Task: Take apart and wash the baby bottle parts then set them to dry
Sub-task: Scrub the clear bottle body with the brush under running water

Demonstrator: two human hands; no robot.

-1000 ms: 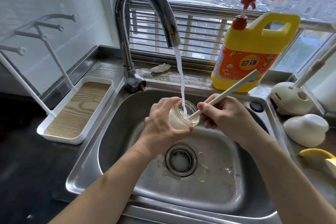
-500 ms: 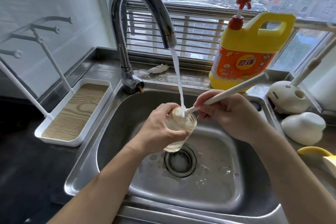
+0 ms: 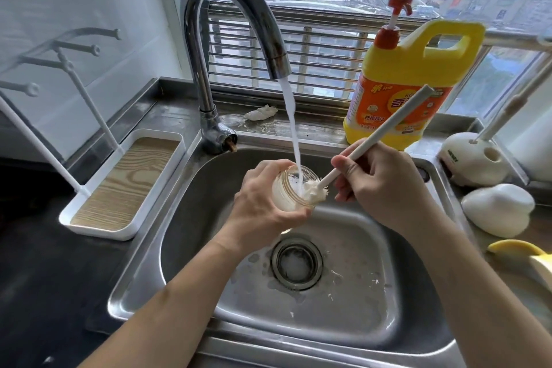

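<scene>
1. the left hand (image 3: 263, 206) holds the bottle body (image 3: 282, 193) over the sink (image 3: 194, 212), in the centre of the frame. its grip is curled round the clear wall, and the open mouth is tilted up and to the right.
2. the right hand (image 3: 385, 188) has its grip pinched and wrapped round the lower part of the brush handle (image 3: 385, 125). the handle slants toward the upper right, across the front of the yellow detergent jug (image 3: 418, 75).
3. the change is in the brush. a second ago its head was sunk deep inside the bottle, and half a second ago it had risen to the mouth. now the brush head (image 3: 313, 190) sits at the rim on the right side, touching the lip and mostly outside.
4. the water (image 3: 291, 128) from the faucet (image 3: 236, 6) still falls straight into the bottle mouth, as in both earlier views. the left hand has kept the bottle under the stream.
5. i judge that the inside scrub is either ending or at the top of a stroke. from this one position i cannot tell which.
6. if the brush is coming out for good, a rinse of the body under the same stream would follow, so the washing is only partly done.
7. the drying rack (image 3: 125, 185) stands at the left of the frame, well apart from the bottle. the body has not yet gone there, and i cannot make out the bottle's other parts.
</scene>
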